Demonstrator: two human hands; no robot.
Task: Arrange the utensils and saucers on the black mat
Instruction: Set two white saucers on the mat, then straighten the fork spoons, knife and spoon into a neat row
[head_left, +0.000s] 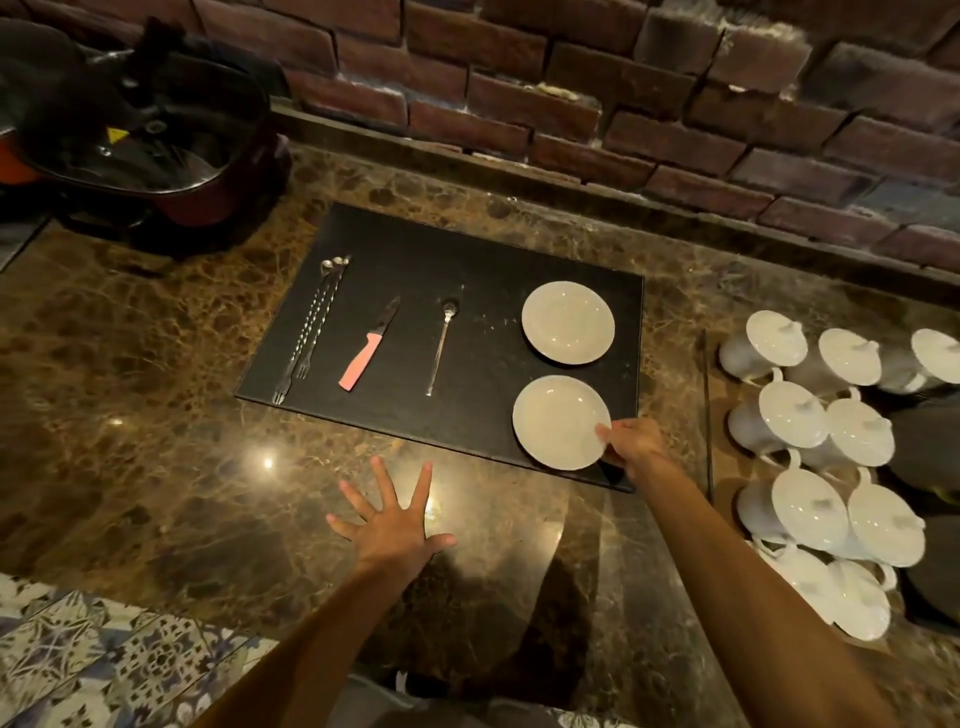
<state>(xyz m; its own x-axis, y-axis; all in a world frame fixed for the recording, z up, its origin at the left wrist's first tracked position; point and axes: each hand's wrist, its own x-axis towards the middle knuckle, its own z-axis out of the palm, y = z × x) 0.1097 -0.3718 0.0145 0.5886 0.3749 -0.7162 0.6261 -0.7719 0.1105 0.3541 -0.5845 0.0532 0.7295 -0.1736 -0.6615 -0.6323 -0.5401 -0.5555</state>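
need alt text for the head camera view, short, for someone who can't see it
A person's right hand grips the rim of the near saucer on a black mat; a second saucer, spoon, pink-handled knife and long forks lie there. The left hand is spread above the counter.

Pot and lidded cups edge-cropped.

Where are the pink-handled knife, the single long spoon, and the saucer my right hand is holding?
pink-handled knife (360, 361), head view, on the pink handle.
long spoon (441, 347), head view, mid-handle.
near saucer (556, 422), head view, centre of its well.
right hand (632, 441), head view, back of the hand.
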